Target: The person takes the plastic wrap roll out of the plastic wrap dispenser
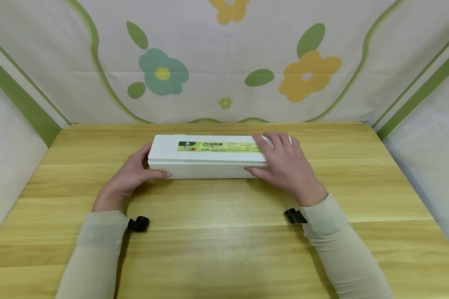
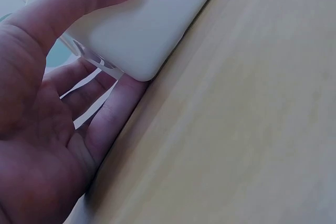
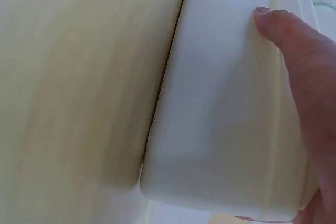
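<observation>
A long white box [image 1: 209, 160] with a green label on its top lies crosswise on the wooden table [image 1: 224, 249]. My left hand [image 1: 144, 168] grips its left end, the thumb on the near face and the fingers round the end. The left wrist view shows the thumb on the box [image 2: 152, 19] and the fingers [image 2: 110, 108] under its rounded corner. My right hand [image 1: 275, 160] holds the right end, fingers laid over the top and thumb on the near face. In the right wrist view the thumb [image 3: 299, 61] presses on the box [image 3: 220, 103].
A cloth backdrop [image 1: 224, 62] printed with flowers and green stripes rises behind the table, and white cloth walls close in both sides. Black clips sit at my left wrist [image 1: 138, 224] and right wrist [image 1: 293, 216]. Bare wood [image 2: 252, 129] lies in front of the box.
</observation>
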Motion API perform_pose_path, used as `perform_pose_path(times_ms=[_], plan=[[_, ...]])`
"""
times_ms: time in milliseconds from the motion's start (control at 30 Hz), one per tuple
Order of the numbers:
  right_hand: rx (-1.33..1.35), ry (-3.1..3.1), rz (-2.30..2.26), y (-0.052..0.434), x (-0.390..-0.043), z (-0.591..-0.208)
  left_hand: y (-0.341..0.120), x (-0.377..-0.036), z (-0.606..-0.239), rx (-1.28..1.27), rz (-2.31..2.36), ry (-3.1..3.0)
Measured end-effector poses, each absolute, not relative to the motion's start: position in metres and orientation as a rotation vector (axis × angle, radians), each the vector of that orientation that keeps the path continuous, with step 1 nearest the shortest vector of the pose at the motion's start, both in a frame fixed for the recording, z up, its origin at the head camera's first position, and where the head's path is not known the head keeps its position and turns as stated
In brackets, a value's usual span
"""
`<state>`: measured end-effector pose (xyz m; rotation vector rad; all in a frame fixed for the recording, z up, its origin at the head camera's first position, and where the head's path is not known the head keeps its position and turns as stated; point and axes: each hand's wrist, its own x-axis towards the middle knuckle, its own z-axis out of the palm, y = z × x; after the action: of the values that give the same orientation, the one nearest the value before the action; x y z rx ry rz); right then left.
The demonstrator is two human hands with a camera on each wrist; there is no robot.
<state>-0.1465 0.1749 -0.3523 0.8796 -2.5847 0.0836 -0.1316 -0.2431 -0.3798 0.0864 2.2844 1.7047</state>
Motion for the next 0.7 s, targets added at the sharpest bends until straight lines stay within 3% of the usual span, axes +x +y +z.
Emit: perform_pose_path(times_ms=[333,700], plan=[[0.963,-2.523,-0.002,0.189,-0.148,-0.349,-0.236,-0.129,-0.383,0.097,1.700,2.304],[0.957,-2.531,0.449,0.193,-0.154,-0.337,-0.243,-0.131,-0.379,0.100,1.667,2.301]])
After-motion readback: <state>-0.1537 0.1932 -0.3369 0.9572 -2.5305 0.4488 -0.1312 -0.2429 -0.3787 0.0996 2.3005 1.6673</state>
